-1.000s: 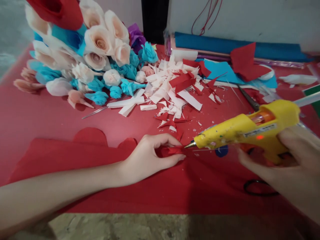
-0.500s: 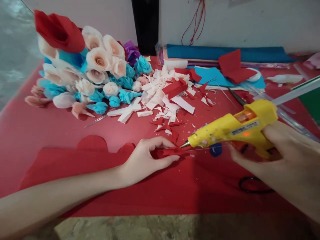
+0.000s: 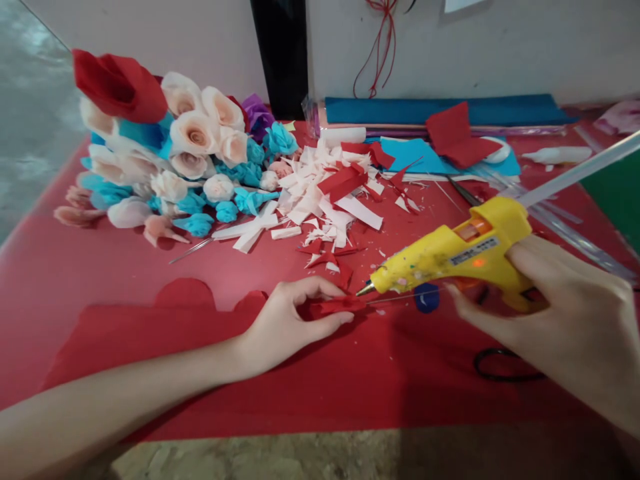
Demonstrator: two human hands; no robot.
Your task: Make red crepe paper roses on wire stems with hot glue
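My left hand (image 3: pixel 295 320) is closed around a small red paper flower piece (image 3: pixel 337 305), with a thin wire (image 3: pixel 395 297) sticking out to the right. A yellow hot glue gun (image 3: pixel 450 250) is gripped in my right hand (image 3: pixel 560 300). Its metal nozzle points down to the left, right at the red piece; whether it touches cannot be made out. An orange light glows on the gun's side, and a clear glue stick (image 3: pixel 580 170) juts from its back. Under my left forearm lies red crepe paper (image 3: pixel 150 333), beside rounded red cut-outs (image 3: pixel 185 293).
Paper flowers (image 3: pixel 195 133) in white, blue, red and purple are heaped at the back left. White and red paper scraps (image 3: pixel 325 187) cover the centre. Behind lie a blue paper roll (image 3: pixel 440 110) and a white glue bottle (image 3: pixel 557 155). A black scissors-like loop (image 3: pixel 505 365) is near my right wrist.
The view has shifted slightly, so most things appear a little lower and further left. The glue gun's nozzle stays at the red piece, and both hands keep their holds.
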